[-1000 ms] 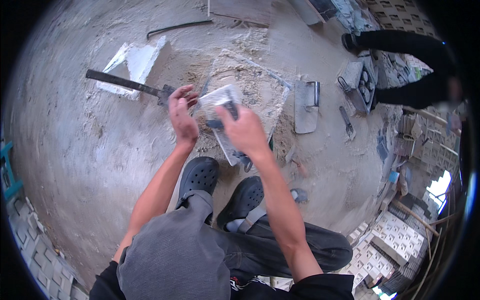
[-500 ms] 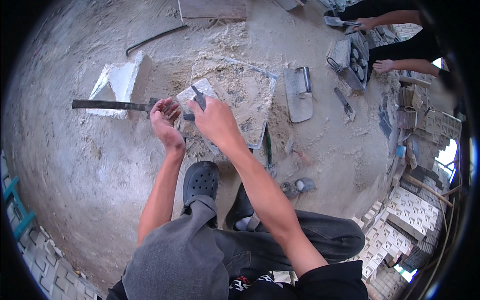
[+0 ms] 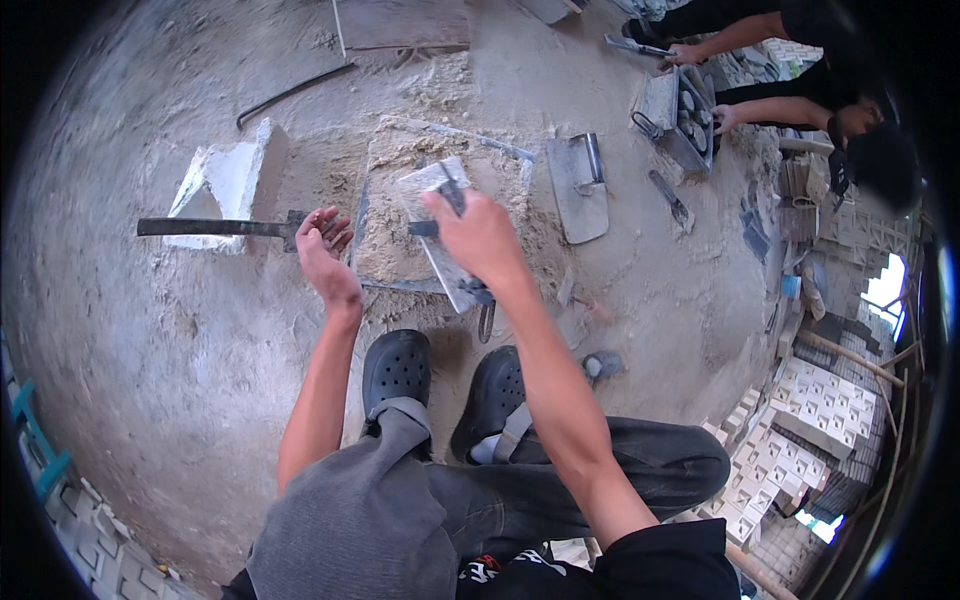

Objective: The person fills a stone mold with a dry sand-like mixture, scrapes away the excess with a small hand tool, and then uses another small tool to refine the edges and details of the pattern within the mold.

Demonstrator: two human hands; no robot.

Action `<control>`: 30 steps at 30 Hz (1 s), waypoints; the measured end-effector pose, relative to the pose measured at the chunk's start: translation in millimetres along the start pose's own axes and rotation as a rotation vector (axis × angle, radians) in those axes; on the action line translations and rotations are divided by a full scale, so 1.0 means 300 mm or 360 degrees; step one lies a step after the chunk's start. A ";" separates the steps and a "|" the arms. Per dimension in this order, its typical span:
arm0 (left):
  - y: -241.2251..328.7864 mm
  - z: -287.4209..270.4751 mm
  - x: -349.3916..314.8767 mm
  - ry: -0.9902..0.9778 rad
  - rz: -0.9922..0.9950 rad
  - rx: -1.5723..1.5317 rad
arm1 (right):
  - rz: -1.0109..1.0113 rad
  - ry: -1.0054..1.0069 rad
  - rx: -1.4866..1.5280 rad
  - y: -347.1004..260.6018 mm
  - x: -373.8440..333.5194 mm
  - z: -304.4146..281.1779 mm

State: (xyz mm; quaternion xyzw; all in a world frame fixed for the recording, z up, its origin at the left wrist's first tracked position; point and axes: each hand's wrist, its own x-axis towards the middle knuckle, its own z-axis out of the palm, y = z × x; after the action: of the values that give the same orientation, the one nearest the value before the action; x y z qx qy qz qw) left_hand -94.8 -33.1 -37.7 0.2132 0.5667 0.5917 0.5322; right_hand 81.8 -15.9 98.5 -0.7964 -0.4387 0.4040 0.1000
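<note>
My right hand [image 3: 472, 232] is closed on the dark metal fitting of a light rectangular plate [image 3: 447, 265]. The plate is tilted over a sand-covered board [image 3: 385, 178] in front of my feet. Dark pieces stick out on either side of my fingers, and my hand hides part of the grip. My left hand [image 3: 328, 258] is palm up beside the board, its fingers loosely curled and apart. By its fingertips is the wide end of a long dark hammer-like tool [image 3: 210, 228], whose handle crosses in front of a white angular block [image 3: 255, 165].
A flat trowel [image 3: 580, 205] and a small scraper [image 3: 672, 198] lie to the right. Farther off, a co-worker's hands are at a grey metal box [image 3: 662, 105]. A bent rod [image 3: 295, 95] lies at the back left. Patterned blocks [image 3: 820, 405] are stacked at the right.
My right hand has carried the plate rightward over the board, away from my left hand, and more of the plate shows. The co-worker has leaned in and put a hand on the box.
</note>
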 end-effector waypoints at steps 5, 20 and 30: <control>-0.001 -0.005 -0.002 -0.0039 -0.0011 0.0069 | 0.0160 -0.0032 -0.0058 -0.063 -0.049 -0.208; 0.019 -0.005 0.004 -0.0108 0.0012 0.0172 | -0.0803 -0.0488 -0.0860 -0.016 0.276 -0.121; 0.046 0.017 -0.008 -0.0178 0.0057 0.0301 | -0.0658 -0.0438 -0.0924 -0.059 0.373 -0.128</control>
State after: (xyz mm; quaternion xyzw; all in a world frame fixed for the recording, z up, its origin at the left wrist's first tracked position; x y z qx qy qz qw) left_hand -94.8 -30.1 -23.1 0.3051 0.5856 0.5322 0.5299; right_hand 131.2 89.4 70.5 -0.6247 -0.6955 0.3375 -0.1102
